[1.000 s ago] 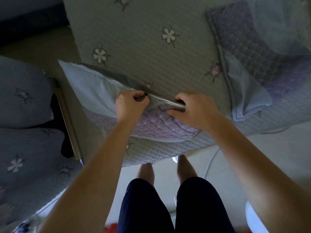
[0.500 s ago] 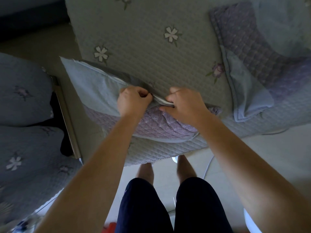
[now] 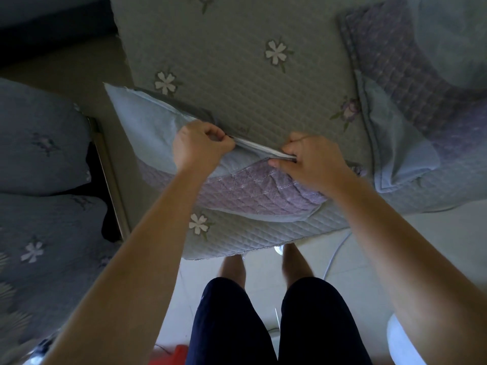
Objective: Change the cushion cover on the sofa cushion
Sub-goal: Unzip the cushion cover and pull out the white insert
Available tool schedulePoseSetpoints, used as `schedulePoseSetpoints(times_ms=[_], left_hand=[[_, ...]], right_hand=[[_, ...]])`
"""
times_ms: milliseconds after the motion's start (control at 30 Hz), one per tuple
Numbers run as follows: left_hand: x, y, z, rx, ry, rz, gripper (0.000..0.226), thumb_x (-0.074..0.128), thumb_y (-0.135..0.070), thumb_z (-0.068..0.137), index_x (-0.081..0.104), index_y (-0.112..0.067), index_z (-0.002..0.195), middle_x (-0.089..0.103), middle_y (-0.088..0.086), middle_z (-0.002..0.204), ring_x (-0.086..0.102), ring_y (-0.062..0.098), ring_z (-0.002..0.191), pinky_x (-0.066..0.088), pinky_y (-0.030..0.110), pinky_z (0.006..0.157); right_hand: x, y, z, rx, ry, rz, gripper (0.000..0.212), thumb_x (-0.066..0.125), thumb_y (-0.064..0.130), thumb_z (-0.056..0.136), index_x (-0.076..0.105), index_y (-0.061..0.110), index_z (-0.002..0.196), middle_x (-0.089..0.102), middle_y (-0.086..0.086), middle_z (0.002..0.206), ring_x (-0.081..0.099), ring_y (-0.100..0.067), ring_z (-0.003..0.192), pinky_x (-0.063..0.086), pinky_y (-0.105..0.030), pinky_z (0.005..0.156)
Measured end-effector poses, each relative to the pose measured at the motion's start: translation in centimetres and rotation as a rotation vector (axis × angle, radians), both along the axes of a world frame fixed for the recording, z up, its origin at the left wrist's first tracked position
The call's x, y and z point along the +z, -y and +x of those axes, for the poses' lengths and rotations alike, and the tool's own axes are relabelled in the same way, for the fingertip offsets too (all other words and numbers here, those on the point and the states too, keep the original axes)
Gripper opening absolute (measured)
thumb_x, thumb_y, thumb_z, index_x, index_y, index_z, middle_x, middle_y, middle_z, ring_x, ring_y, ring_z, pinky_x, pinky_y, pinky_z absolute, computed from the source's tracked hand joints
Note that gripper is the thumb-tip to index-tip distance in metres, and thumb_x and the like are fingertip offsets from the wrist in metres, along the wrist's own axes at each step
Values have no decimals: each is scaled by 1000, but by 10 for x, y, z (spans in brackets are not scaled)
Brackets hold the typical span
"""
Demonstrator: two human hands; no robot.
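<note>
A cushion in a pale blue and purple quilted cover lies on the front of the sofa seat, which wears a green quilted throw with white flowers. My left hand is closed on the cover's far edge. My right hand pinches the same edge further right, thumb against the purple panel. Between them stretches a pale strip of the open seam. A second purple and blue cover lies flat on the seat at the right.
Two blue floral cushions are stacked on the left beside a wooden sofa arm. My legs in dark shorts stand on a pale tiled floor, with a thin white cable and a red object near my feet.
My right hand slid left along the cover's edge toward the left hand, then moved back right, stretching the seam between both hands. The left hand kept its grip.
</note>
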State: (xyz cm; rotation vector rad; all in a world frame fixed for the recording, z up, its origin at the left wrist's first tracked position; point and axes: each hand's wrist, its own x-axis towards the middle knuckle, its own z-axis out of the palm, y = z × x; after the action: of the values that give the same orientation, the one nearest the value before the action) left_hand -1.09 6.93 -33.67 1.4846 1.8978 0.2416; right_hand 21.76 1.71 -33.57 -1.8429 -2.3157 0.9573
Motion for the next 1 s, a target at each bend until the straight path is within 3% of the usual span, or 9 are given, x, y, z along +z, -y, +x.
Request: schedulePoseSetpoints(times_ms=[100, 167, 267, 400, 567, 733, 900, 1000], left_hand=[[4, -10, -37, 219, 47, -13, 9, 74, -24, 77, 74, -21, 85, 65, -9, 70, 57, 1, 57, 46, 13, 47], [7, -22, -68, 306, -4, 36, 16, 73, -28, 75, 77, -18, 87, 67, -3, 72, 56, 3, 57, 50, 18, 53], [11, -30, -81, 218, 8, 77, 14, 73, -31, 76, 77, -21, 85, 71, -2, 79, 63, 8, 69, 58, 29, 73], [9, -14, -29, -89, 106, 45, 14, 74, -32, 84, 75, -22, 94, 65, -8, 90, 58, 0, 70, 51, 17, 66], [-17, 6, 13, -208, 182, 61, 28, 71, -40, 84, 76, -23, 106, 70, -4, 102, 64, 13, 92, 56, 35, 82], [-29, 9, 26, -227, 74, 73, 38, 68, -51, 82, 74, -25, 108, 65, -3, 110, 55, 17, 108, 50, 31, 87], [-27, 18, 36, -107, -34, 54, 43, 65, -66, 74, 61, -27, 92, 60, -3, 106, 49, 20, 107, 47, 38, 88], [-22, 24, 41, -34, -54, 24, 38, 70, -55, 71, 53, -26, 89, 58, -3, 102, 49, 22, 103, 46, 41, 86]], right_hand=[[1, 2, 17, -60, 21, -44, 43, 60, 49, 93, 43, 26, 61, 42, 6, 72, 50, -19, 66, 33, -30, 53], [0, 6, 32, -121, 63, -49, 45, 62, 49, 91, 43, 24, 60, 47, 2, 73, 52, -22, 68, 40, -33, 56], [-1, 11, 38, -161, 61, -15, 41, 66, 44, 90, 49, 20, 63, 45, 1, 70, 53, -24, 66, 34, -31, 55], [-2, 15, 22, -106, 45, 64, 28, 69, 34, 91, 67, 12, 74, 44, 4, 76, 55, -27, 65, 37, -29, 54], [3, 23, 20, -128, 49, 77, 31, 70, 41, 88, 69, 14, 73, 54, 2, 74, 58, -26, 63, 45, -31, 52], [16, 14, 4, -184, 24, -3, 42, 49, 63, 93, 60, 24, 80, 56, 7, 60, 56, -17, 58, 44, -30, 54], [10, 3, -7, -130, 56, 47, 41, 42, 44, 103, 54, 15, 77, 49, -2, 58, 55, -28, 58, 30, -30, 50], [11, 6, 1, -270, 15, 30, 38, 37, 41, 105, 55, 14, 86, 51, 1, 65, 52, -23, 61, 32, -30, 55]])
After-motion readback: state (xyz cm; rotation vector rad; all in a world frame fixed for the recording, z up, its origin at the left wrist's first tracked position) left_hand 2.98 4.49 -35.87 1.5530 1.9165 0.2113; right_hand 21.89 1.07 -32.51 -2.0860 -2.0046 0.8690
